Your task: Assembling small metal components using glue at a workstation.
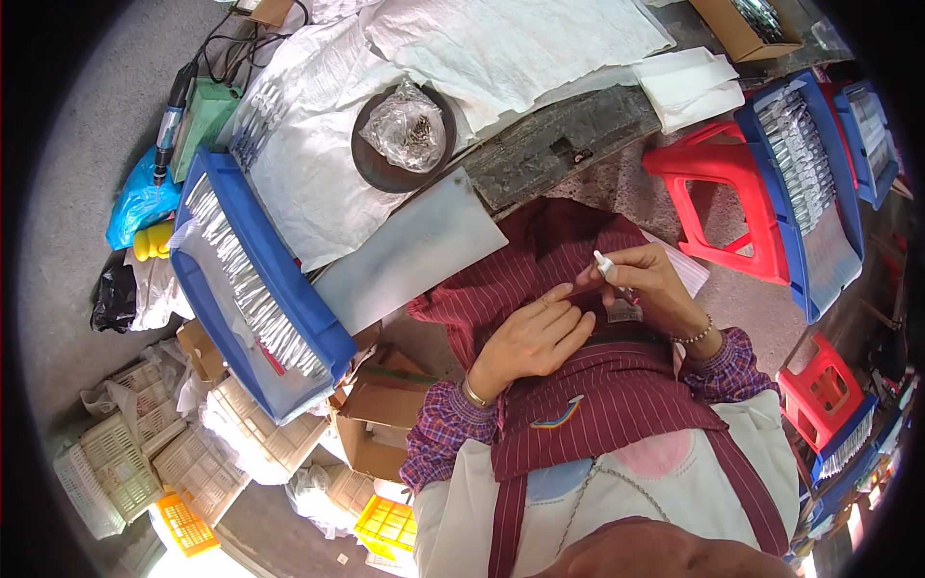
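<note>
Right hand [647,279] pinches a small white tube [603,263] at its fingertips, over the lap. Left hand [533,334] lies loosely open just beside, fingers touching the striped apron [617,385]. Grip looks slight; the tube could slip and roll off the lap.

Maroon striped apron [617,385], blue trays [252,289], red stools [732,202], yellow crate [385,525].

I see a blue tray [332,337] of small silvery pieces at left, a dark round dish [371,169] holding a clear bag of screws [409,130], a grey board [409,250] beside it, white sacking [501,39], a red stool [732,207], yellow crates [385,525] on the floor.
</note>
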The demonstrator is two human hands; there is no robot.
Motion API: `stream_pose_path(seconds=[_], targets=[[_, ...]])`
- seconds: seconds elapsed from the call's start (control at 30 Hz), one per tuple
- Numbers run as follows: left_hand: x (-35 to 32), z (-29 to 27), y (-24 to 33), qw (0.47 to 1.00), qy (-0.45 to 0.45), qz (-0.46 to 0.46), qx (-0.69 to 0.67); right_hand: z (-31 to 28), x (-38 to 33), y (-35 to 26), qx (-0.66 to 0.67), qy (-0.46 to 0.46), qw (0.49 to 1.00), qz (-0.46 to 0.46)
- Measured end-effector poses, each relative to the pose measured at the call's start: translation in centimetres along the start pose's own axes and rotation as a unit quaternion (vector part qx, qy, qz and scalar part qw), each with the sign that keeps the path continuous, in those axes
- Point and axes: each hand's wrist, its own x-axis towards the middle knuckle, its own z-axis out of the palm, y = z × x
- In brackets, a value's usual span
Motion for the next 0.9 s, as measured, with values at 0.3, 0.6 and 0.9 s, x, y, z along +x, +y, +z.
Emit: stream_pose_path(seconds=[0.3, 0.6, 0.9], targets=[[0.2, 0.1, 0.1, 0.999, 0.000, -0.014, -0.034, 0.2, 0.3, 0.4, -0.002, -0.004, 1.000, -0.015], [0.3, 0.4, 0.0, 0.998, 0.012, -0.036, -0.059, 0.4, 0.4, 0.1, -0.015, 0.007, 1.000, -0.009], [0.7, 0.6, 0.1, 0.942, 0.128, -0.244, -0.191, 0.8, 0.3, 0.7, -0.018, 0.046, 0.998, -0.034]])
